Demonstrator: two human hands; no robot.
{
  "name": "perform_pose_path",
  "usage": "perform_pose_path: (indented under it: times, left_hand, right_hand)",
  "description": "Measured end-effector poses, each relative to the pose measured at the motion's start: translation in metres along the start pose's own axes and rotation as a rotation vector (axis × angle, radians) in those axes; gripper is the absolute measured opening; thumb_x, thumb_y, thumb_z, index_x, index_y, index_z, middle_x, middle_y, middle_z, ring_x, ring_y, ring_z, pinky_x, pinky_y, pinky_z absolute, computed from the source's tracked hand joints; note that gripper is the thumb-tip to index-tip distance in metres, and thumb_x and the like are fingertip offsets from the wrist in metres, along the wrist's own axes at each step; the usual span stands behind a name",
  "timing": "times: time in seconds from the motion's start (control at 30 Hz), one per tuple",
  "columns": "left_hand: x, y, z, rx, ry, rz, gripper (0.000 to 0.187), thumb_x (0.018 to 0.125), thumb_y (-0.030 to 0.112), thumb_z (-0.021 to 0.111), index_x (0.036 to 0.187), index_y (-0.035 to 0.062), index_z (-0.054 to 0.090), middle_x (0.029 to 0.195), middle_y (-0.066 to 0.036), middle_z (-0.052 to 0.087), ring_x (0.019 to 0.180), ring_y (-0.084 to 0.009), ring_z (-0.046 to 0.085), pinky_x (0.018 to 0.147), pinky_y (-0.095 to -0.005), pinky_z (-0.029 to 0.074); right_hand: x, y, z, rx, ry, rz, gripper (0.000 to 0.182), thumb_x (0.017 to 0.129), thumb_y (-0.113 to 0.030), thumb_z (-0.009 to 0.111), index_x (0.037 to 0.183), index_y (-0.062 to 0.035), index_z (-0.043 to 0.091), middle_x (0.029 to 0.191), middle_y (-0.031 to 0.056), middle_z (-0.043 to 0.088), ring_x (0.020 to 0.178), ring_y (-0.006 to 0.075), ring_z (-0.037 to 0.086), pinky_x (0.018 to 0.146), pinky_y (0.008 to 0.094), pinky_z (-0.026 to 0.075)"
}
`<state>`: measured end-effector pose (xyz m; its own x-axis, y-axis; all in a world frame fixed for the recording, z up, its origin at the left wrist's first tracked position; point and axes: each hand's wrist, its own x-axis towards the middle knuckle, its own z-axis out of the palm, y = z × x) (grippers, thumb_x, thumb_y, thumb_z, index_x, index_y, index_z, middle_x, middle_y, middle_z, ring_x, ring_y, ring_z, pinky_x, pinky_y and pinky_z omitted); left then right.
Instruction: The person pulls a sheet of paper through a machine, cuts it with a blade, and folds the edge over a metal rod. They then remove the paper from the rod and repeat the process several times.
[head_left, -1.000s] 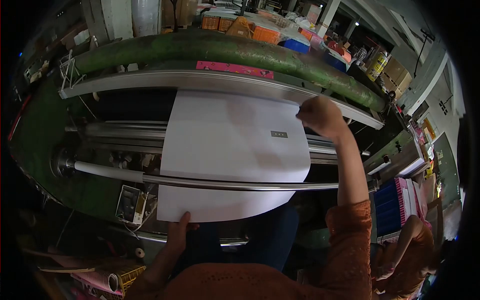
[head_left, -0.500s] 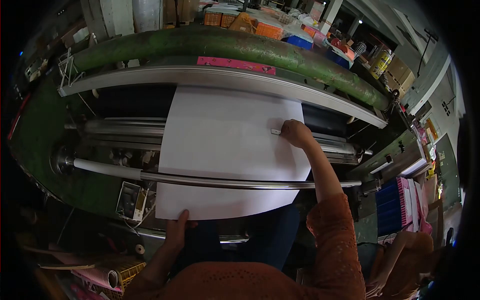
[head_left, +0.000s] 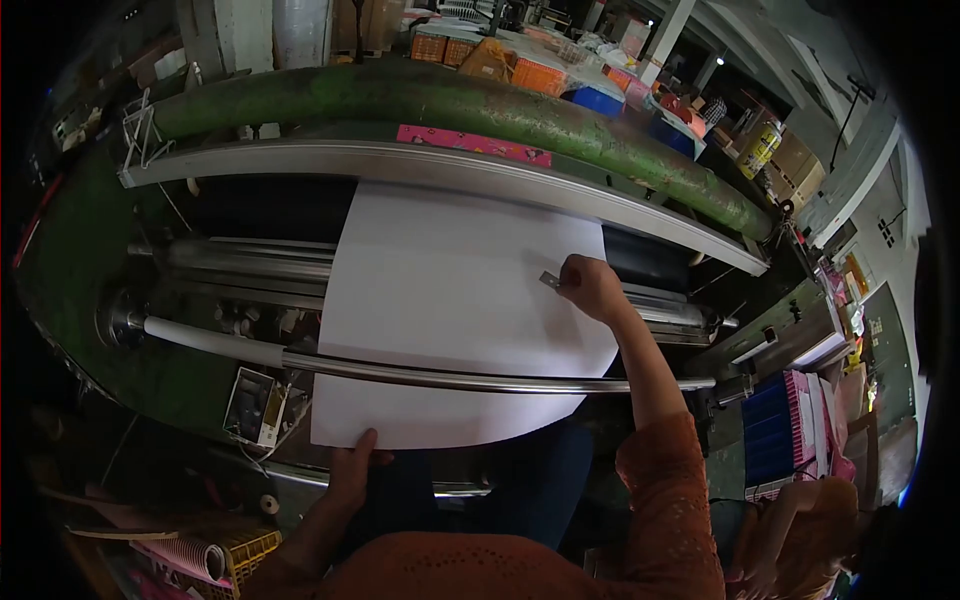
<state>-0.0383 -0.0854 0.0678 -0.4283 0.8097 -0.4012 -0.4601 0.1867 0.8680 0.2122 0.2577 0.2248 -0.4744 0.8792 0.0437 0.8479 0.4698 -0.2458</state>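
A wide white sheet (head_left: 460,290) comes out from under a metal bar and drapes down over the machine towards my lap. My left hand (head_left: 352,472) pinches its bottom edge near the left corner, thumb on top and fingers below. Over the right part of the sheet, my right hand (head_left: 592,288) is closed on a small flat metal blade (head_left: 549,279), whose end sticks out to the left. A shiny steel rod (head_left: 440,374) crosses the sheet between my two hands.
Beyond the metal bar (head_left: 330,157) lies a thick green roller (head_left: 400,100), with a pink printed strip (head_left: 475,144) between them. A small open box (head_left: 255,405) sits at left. Another person's arm (head_left: 775,540) shows at lower right. Crates (head_left: 540,76) stand at the back.
My right hand has shifted slightly down with the blade, which now tilts and looks darker. My left hand keeps its pinch on the sheet's edge. The whole view has moved a little.
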Motion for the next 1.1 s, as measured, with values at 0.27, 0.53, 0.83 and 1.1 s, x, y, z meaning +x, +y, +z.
perform_pose_path:
  times: [0.27,0.53,0.83,1.1]
  left_hand:
    - [0.002,-0.003,-0.001,0.026,-0.035,0.008,0.033,0.095,0.026,0.056,0.117,0.0024,0.049,0.092,-0.010,0.061,0.073,-0.0187,0.063,0.062,-0.0301,0.053]
    - [-0.002,0.001,-0.001,-0.013,-0.017,0.007,0.028,0.094,0.019,0.057,0.113,-0.0009,0.052,0.092,-0.012,0.063,0.069,-0.0196,0.064,0.061,-0.0301,0.054]
    - [-0.017,0.019,0.004,-0.019,-0.034,0.030,0.033,0.093,0.023,0.060,0.115,-0.0009,0.052,0.094,-0.011,0.062,0.073,-0.0191,0.063,0.064,-0.0318,0.053]
    - [-0.031,0.073,0.023,-0.225,-0.113,0.114,0.026,0.091,0.023,0.062,0.105,0.0021,0.057,0.083,-0.010,0.064,0.067,-0.0176,0.062,0.060,-0.0291,0.049]
  right_hand:
    - [0.083,-0.033,-0.134,0.519,0.798,-0.137,0.026,0.077,-0.014,0.076,0.092,-0.0009,0.060,0.082,0.0067,0.067,0.075,0.0190,0.064,0.072,0.0304,0.050]
    - [-0.120,-0.081,-0.036,0.299,0.067,-0.117,0.022,0.082,-0.024,0.070,0.077,-0.0031,0.069,0.069,0.0150,0.066,0.065,0.0297,0.065,0.061,0.0361,0.050]
    - [-0.243,0.059,0.204,2.101,-0.043,0.683,0.045,0.091,-0.036,0.064,0.125,-0.0085,0.054,0.123,0.0080,0.059,0.116,0.0197,0.053,0.085,0.0313,0.048]
    - [-0.249,0.039,0.060,1.720,0.422,0.436,0.034,0.086,-0.013,0.067,0.116,-0.0010,0.058,0.111,0.0096,0.064,0.101,0.0204,0.061,0.090,0.0301,0.049]
